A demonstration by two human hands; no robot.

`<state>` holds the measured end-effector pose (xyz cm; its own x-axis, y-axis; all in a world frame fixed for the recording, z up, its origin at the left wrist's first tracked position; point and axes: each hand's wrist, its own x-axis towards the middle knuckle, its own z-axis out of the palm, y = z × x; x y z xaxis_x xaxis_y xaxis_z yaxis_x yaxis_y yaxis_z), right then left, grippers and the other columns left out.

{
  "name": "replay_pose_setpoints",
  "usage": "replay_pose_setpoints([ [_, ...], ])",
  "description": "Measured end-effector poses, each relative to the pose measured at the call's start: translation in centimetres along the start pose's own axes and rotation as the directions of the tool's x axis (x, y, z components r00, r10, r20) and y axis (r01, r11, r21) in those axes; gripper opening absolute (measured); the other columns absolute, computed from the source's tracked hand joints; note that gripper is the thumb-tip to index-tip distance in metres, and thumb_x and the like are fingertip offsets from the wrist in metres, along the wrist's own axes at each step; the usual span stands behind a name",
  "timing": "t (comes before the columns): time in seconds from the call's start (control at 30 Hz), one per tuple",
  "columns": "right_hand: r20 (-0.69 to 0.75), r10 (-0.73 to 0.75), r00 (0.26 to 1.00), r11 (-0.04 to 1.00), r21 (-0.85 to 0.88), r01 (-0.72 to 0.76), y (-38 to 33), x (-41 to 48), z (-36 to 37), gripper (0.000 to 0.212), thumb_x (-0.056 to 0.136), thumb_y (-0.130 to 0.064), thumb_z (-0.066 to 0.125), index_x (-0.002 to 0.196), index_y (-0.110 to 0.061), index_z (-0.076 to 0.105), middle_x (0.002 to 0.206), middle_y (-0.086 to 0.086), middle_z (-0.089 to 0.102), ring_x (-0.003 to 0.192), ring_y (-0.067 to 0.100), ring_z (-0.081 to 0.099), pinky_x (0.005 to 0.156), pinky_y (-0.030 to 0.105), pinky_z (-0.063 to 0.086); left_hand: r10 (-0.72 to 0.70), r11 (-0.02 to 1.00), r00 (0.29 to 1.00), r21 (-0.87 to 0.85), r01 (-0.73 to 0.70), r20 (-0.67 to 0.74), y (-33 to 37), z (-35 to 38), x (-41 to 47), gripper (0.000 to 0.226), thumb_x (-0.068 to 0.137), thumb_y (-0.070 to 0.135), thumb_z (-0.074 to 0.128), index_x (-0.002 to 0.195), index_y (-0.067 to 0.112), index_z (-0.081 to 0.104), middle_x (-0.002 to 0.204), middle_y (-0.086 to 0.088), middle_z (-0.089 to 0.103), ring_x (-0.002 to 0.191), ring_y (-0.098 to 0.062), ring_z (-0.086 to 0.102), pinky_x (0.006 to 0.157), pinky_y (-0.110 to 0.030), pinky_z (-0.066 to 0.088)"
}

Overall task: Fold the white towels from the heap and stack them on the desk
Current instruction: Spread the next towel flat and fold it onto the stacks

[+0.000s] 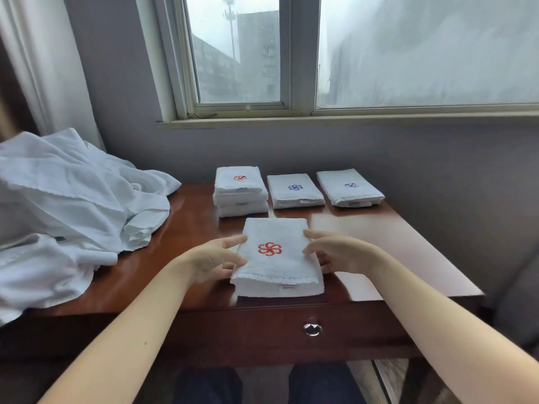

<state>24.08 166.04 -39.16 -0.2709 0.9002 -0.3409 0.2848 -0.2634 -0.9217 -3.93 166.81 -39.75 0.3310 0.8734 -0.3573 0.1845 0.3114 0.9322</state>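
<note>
A folded white towel with a red flower emblem (277, 258) lies near the front edge of the dark wooden desk (393, 252). My left hand (215, 258) touches its left side and my right hand (335, 252) touches its right side, fingers relaxed along the edges. A heap of unfolded white towels (67, 208) covers the desk's left part. At the back stand a stack of folded towels with a red emblem (240, 191) and two single folded towels with blue emblems, one in the middle (294, 190) and one to the right (348, 188).
A grey wall and a window sill (335, 121) rise behind the desk. A drawer with a round metal knob (312, 329) is set in the desk front. A pale curtain (43, 68) hangs at the left. A grey seat edge (516, 301) shows at the right.
</note>
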Motion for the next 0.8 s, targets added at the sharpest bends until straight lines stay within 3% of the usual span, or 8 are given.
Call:
replay_pose_setpoints([
  [0.1,-0.017,-0.057,0.998,0.997,-0.059,0.056,0.4,-0.1,0.0,0.075,0.084,-0.005,0.062,0.151,-0.028,0.035,0.124,-0.015,0.051,0.107,0.009,0.057,0.071,0.024,0.052,0.031,1.000,0.999,-0.003,-0.031,0.007,-0.3,0.3,0.0,0.079,0.079,-0.006,0.071,0.145,0.027,0.044,0.126,-0.001,0.067,0.110,-0.018,0.068,0.095,-0.035,0.054],
  [0.23,-0.008,-0.093,0.996,0.994,-0.064,0.093,0.4,-1.0,-0.4,0.069,0.085,-0.003,0.059,0.143,-0.033,0.039,0.123,-0.002,0.052,0.099,0.017,0.062,0.066,0.026,0.053,0.122,0.990,0.992,-0.070,-0.120,0.022,-0.2,0.9,0.1,0.082,0.075,-0.005,0.075,0.143,0.030,0.046,0.132,-0.005,0.060,0.109,-0.020,0.068,0.083,-0.035,0.058],
  [0.4,-0.143,-0.280,0.949,0.960,-0.049,0.276,-0.5,-0.8,-1.8,0.070,0.083,0.002,0.052,0.139,-0.039,0.040,0.126,0.004,0.057,0.108,0.021,0.060,0.080,0.033,0.051,0.324,0.946,0.946,0.042,-0.323,-0.024,2.6,2.3,0.8,0.085,0.078,-0.010,0.072,0.148,0.026,0.039,0.129,-0.003,0.062,0.105,-0.018,0.069,0.074,-0.029,0.058],
  [0.5,-0.224,-0.395,0.891,0.919,-0.078,0.387,-1.7,0.4,-3.3,0.075,0.081,0.007,0.050,0.138,-0.041,0.039,0.138,-0.001,0.051,0.120,0.014,0.055,0.079,0.020,0.049,0.415,0.901,0.907,0.165,-0.401,-0.062,5.3,2.9,2.7,0.084,0.082,-0.015,0.064,0.150,0.026,0.037,0.115,-0.001,0.066,0.084,-0.006,0.071,0.066,-0.021,0.056],
  [0.67,-0.314,-0.472,0.824,0.879,-0.102,0.466,-4.8,4.2,-6.5,0.078,0.081,0.006,0.044,0.147,-0.035,0.032,0.140,-0.006,0.048,0.106,0.001,0.059,0.073,0.012,0.050,0.494,0.851,0.865,0.255,-0.460,-0.087,10.4,2.9,7.6,0.086,0.082,-0.018,0.058,0.149,0.031,0.037,0.090,0.006,0.073,0.071,-0.004,0.068,0.065,-0.017,0.053],
  [0.73,-0.341,-0.467,0.816,0.882,-0.104,0.460,-6.5,6.1,-8.0,0.078,0.077,-0.006,0.045,0.143,-0.044,0.032,0.131,-0.012,0.053,0.092,0.003,0.063,0.064,0.021,0.052,0.512,0.832,0.854,0.301,-0.465,-0.096,12.6,2.6,9.9,0.086,0.081,-0.017,0.059,0.150,0.030,0.036,0.090,0.003,0.071,0.065,-0.001,0.066,0.060,-0.013,0.050],
  [0.8,-0.374,-0.472,0.798,0.879,-0.134,0.457,-8.0,8.4,-9.7,0.075,0.079,-0.006,0.044,0.143,-0.045,0.033,0.129,-0.014,0.054,0.091,0.007,0.063,0.062,0.027,0.053,0.527,0.814,0.844,0.345,-0.468,-0.099,14.7,2.3,12.4,0.086,0.081,-0.015,0.060,0.151,0.027,0.035,0.097,0.005,0.068,0.064,0.000,0.065,0.059,-0.015,0.051],
])
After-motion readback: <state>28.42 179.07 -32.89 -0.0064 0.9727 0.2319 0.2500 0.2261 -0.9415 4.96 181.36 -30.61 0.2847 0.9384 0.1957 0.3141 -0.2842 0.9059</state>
